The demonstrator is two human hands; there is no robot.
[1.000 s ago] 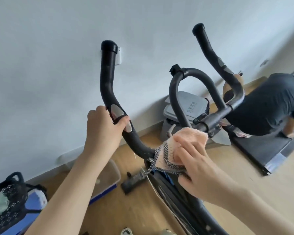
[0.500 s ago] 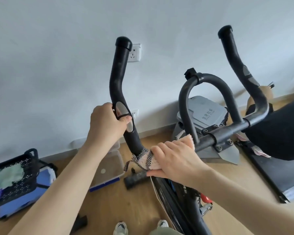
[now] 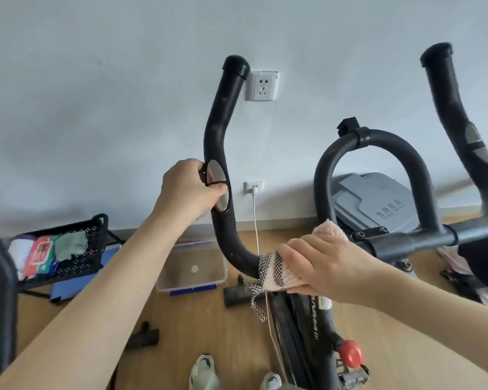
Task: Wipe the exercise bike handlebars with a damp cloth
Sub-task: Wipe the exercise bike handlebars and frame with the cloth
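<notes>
The black handlebars point(image 3: 226, 243) of the exercise bike fill the middle of the view, with a left horn rising to the wall, a centre loop point(image 3: 378, 142) and a right horn point(image 3: 448, 102). My left hand point(image 3: 189, 190) grips the left horn at its silver pulse sensor point(image 3: 216, 171). My right hand point(image 3: 319, 268) presses a pink cloth point(image 3: 282, 273) with a checked black-and-white border around the bar at the bottom of the left bend. A checked strip of the cloth hangs below the bar.
On the wood floor lie a clear plastic box point(image 3: 192, 268), a black mesh basket point(image 3: 68, 246) with packets and a green rag, and a grey machine point(image 3: 378, 204) by the wall. Wall sockets point(image 3: 262, 85) sit behind the left horn. The bike frame point(image 3: 307, 327) with a red knob point(image 3: 351, 353) is below.
My right hand has slid the cloth leftward along the bar, from near the centre clamp to the bottom of the left bend. My left hand has kept its grip while the view shifted.
</notes>
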